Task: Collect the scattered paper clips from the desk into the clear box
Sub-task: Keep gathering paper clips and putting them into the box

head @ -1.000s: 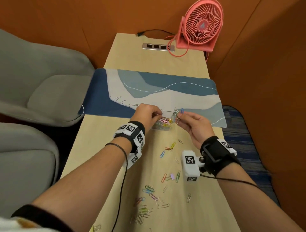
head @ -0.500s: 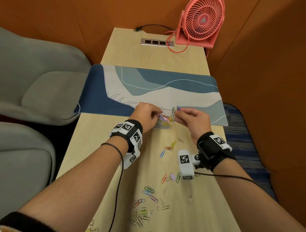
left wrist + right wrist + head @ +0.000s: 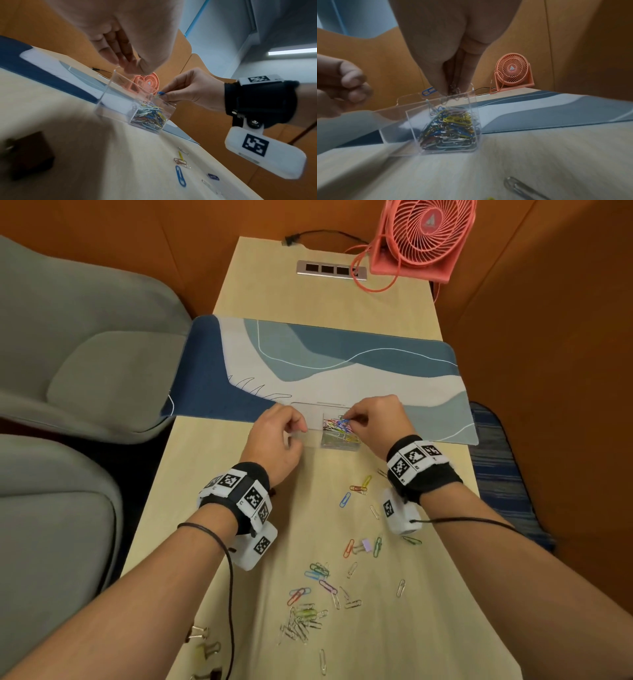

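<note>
The clear box [image 3: 308, 419] [image 3: 109, 97] [image 3: 393, 121] stands at the near edge of the desk mat. Its right compartment holds a heap of coloured paper clips [image 3: 340, 436] [image 3: 149, 117] [image 3: 450, 128]. My left hand [image 3: 277, 440] [image 3: 126, 66] [image 3: 351, 81] pinches the rim at the box's left end. My right hand [image 3: 356, 421] [image 3: 166, 96] [image 3: 452, 86] pinches a small bunch of clips, a blue one [image 3: 342, 423] [image 3: 161, 93] [image 3: 429, 91] sticking out, just over the full compartment. Many loose clips [image 3: 322, 573] [image 3: 180, 175] [image 3: 518, 188] lie on the desk nearer me.
A blue and white desk mat [image 3: 342, 361] crosses the narrow wooden desk. A pink fan [image 3: 424, 234] and a socket strip [image 3: 330, 270] sit at the far end. Grey seats [image 3: 85, 354] stand left, orange walls close by. Binder clips [image 3: 205, 648] lie front left.
My right hand has moved left and down with its clips, from the box's right edge to just over the full compartment. My left hand has shifted left, uncovering the box's left part.
</note>
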`<action>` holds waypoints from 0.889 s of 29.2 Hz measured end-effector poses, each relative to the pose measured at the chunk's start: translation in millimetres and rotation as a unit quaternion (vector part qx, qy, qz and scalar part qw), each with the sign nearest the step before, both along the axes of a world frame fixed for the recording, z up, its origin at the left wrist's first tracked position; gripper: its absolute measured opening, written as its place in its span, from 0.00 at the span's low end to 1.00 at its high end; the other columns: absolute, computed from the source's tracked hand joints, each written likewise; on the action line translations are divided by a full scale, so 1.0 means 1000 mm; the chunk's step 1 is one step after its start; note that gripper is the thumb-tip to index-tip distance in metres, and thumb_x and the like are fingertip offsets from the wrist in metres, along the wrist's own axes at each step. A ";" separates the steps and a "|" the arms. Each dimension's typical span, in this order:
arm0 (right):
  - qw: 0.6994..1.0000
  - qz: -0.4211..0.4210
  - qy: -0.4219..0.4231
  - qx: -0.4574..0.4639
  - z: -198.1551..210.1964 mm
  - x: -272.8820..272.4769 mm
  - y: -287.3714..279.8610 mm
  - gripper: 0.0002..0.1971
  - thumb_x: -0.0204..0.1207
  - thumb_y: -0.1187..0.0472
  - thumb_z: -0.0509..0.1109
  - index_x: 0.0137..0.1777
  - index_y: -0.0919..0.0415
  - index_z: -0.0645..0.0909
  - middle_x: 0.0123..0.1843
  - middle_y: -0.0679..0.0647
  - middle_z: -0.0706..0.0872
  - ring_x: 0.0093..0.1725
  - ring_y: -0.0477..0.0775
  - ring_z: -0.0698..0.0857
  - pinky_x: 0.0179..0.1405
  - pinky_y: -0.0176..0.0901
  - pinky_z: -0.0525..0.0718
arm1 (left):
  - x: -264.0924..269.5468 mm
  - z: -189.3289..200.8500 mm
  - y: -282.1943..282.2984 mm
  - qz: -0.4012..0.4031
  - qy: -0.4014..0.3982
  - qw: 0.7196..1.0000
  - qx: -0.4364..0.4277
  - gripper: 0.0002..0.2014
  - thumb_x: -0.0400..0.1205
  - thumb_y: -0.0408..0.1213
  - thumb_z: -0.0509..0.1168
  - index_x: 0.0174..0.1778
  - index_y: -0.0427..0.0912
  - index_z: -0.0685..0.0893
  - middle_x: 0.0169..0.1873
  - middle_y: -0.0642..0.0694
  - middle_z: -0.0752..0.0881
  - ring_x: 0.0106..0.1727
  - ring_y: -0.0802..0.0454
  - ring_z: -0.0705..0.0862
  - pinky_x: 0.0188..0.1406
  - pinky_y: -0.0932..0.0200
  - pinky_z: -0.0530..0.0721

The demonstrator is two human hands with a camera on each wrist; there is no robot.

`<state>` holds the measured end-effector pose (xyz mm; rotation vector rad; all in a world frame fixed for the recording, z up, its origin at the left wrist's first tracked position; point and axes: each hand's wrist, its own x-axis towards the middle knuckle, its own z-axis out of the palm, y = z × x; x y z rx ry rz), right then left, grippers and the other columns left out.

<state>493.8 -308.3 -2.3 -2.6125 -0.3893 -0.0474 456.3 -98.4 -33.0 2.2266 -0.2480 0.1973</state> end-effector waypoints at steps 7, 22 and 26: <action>0.991 0.063 0.010 -0.116 -0.008 -0.002 0.003 0.11 0.79 0.62 0.64 0.45 0.65 0.87 0.41 0.60 0.88 0.41 0.62 0.84 0.44 0.54 0.84 | -0.031 -0.016 0.012 -0.017 0.020 1.000 0.006 0.14 0.68 0.23 0.64 0.39 0.50 0.79 0.39 0.52 0.79 0.44 0.55 0.77 0.43 0.70 0.71; 0.986 0.034 0.146 -0.075 -0.045 -0.209 0.005 0.16 0.74 0.71 0.64 0.57 0.60 0.87 0.52 0.55 0.85 0.52 0.59 0.84 0.51 0.52 0.84 | -0.166 -0.029 0.007 -0.239 0.103 0.939 0.226 0.26 0.77 0.26 0.57 0.71 0.46 0.80 0.68 0.44 0.76 0.65 0.43 0.74 0.65 0.49 0.77; 0.985 0.032 0.132 -0.104 -0.054 -0.243 0.015 0.21 0.71 0.78 0.65 0.61 0.63 0.85 0.56 0.59 0.81 0.58 0.63 0.81 0.56 0.52 0.85 | -0.192 -0.023 0.006 -0.264 0.092 0.920 0.275 0.25 0.79 0.29 0.57 0.73 0.43 0.78 0.74 0.40 0.73 0.72 0.40 0.71 0.72 0.47 0.73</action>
